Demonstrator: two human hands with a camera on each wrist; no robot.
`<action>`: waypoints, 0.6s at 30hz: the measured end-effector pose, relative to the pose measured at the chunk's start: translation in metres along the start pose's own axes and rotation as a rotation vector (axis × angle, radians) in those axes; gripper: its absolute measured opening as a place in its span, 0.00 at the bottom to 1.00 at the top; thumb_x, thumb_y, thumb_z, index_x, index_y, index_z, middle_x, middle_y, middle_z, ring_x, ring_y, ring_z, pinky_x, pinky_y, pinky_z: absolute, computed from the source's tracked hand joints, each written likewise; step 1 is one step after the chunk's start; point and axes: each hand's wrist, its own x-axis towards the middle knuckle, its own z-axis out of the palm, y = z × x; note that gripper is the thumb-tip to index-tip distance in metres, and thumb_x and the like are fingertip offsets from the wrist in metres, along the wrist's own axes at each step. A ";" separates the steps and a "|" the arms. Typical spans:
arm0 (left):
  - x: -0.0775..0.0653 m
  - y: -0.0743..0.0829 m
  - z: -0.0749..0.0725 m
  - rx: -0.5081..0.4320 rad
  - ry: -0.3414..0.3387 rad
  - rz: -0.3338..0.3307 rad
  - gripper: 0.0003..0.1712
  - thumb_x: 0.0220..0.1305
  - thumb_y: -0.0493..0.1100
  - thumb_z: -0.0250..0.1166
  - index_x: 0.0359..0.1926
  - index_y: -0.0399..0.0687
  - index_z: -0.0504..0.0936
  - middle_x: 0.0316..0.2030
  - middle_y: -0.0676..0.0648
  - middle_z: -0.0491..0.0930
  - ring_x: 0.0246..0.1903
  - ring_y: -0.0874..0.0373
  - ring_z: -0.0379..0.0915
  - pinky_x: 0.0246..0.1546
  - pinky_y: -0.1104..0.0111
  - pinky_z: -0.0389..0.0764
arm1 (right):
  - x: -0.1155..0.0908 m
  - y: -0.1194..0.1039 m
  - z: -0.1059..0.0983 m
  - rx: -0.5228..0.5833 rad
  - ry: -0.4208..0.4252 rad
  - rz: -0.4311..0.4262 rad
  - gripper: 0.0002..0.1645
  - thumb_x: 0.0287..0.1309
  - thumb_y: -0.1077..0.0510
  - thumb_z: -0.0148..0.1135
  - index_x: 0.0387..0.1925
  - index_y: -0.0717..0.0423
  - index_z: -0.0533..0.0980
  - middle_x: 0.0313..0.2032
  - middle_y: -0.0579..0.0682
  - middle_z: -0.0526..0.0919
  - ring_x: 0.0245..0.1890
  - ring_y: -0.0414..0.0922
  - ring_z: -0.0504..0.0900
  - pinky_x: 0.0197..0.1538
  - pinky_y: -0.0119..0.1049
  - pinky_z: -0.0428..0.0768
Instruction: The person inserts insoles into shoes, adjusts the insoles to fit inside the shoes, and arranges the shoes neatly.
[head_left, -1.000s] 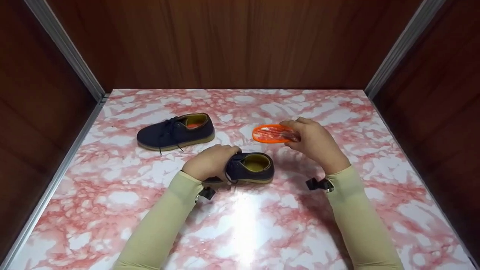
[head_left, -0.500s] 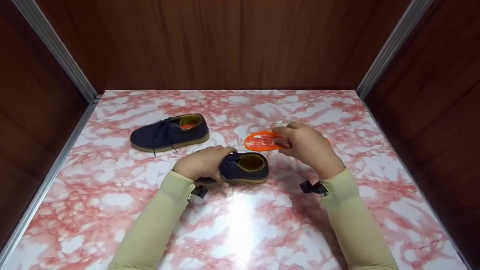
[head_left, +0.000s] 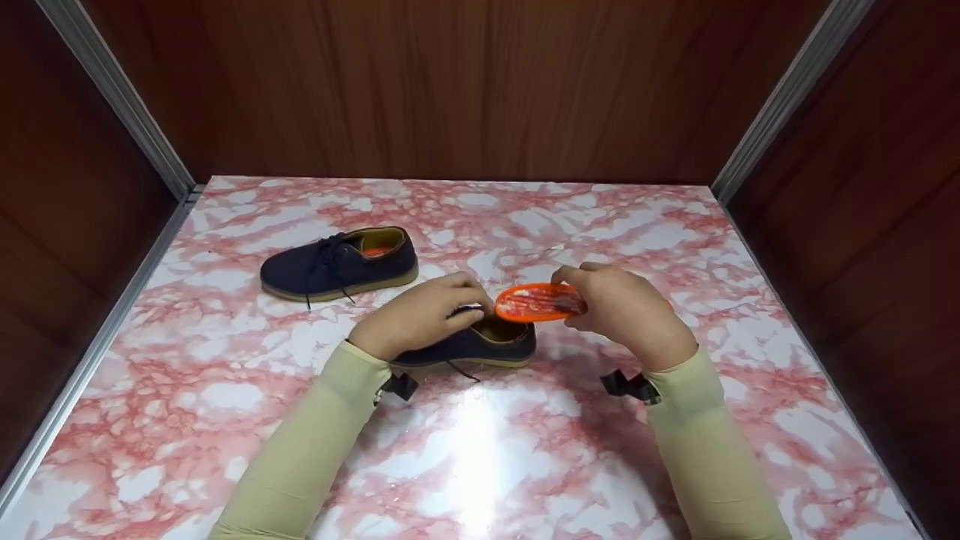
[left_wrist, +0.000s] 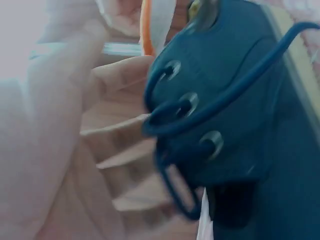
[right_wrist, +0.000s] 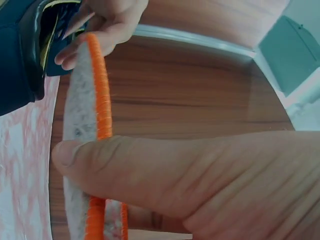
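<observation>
My right hand pinches an orange-edged insole, thumb on its grey speckled underside in the right wrist view. The insole's front end overlaps the opening of a navy lace-up shoe in the head view. My left hand is over that shoe's front and lacing, with a gap between thumb and fingers, fingertips near the opening and insole tip. In the left wrist view its fingers extend beside the blue laces, loosely bent and spread. The shoe's toe is partly hidden under this hand.
A matching navy shoe stands behind on the left, with orange showing inside it. The red-and-white marbled tabletop is enclosed by brown wood-grain panels with grey metal corner strips.
My right hand has brought the insole down and left to the shoe's opening. My left hand has loosened its grip on the shoe's front and moved its fingers toward the opening.
</observation>
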 end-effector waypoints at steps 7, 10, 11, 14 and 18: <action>0.006 0.005 0.017 0.114 -0.019 -0.073 0.15 0.82 0.41 0.61 0.55 0.64 0.92 0.57 0.52 0.85 0.55 0.54 0.83 0.58 0.57 0.85 | -0.002 -0.004 0.002 -0.023 -0.034 -0.015 0.28 0.57 0.56 0.85 0.59 0.45 0.84 0.49 0.52 0.92 0.45 0.52 0.90 0.50 0.55 0.88; 0.005 0.008 0.018 0.235 -0.043 -0.098 0.18 0.80 0.43 0.62 0.59 0.70 0.90 0.56 0.51 0.84 0.53 0.52 0.83 0.54 0.56 0.85 | -0.002 -0.006 0.001 -0.033 -0.040 -0.016 0.27 0.59 0.56 0.84 0.58 0.45 0.83 0.47 0.52 0.91 0.42 0.53 0.89 0.47 0.54 0.88; 0.004 0.009 0.017 0.318 -0.045 -0.067 0.20 0.80 0.41 0.61 0.60 0.71 0.90 0.57 0.49 0.84 0.53 0.52 0.83 0.53 0.55 0.86 | -0.003 -0.007 0.001 -0.035 -0.042 -0.009 0.27 0.58 0.56 0.84 0.59 0.44 0.83 0.47 0.52 0.91 0.43 0.53 0.89 0.47 0.55 0.88; 0.004 0.011 0.017 0.426 -0.044 -0.043 0.22 0.78 0.40 0.63 0.60 0.74 0.90 0.55 0.48 0.84 0.52 0.51 0.83 0.49 0.54 0.87 | -0.004 -0.009 -0.001 -0.048 -0.047 0.009 0.31 0.56 0.56 0.85 0.61 0.43 0.83 0.48 0.53 0.89 0.44 0.54 0.89 0.49 0.56 0.88; 0.003 0.012 0.017 0.434 -0.051 -0.047 0.20 0.80 0.41 0.62 0.60 0.71 0.90 0.54 0.47 0.84 0.50 0.50 0.83 0.48 0.53 0.88 | -0.006 -0.011 -0.001 -0.055 -0.038 0.011 0.34 0.54 0.56 0.87 0.63 0.43 0.83 0.49 0.53 0.88 0.45 0.54 0.89 0.50 0.56 0.88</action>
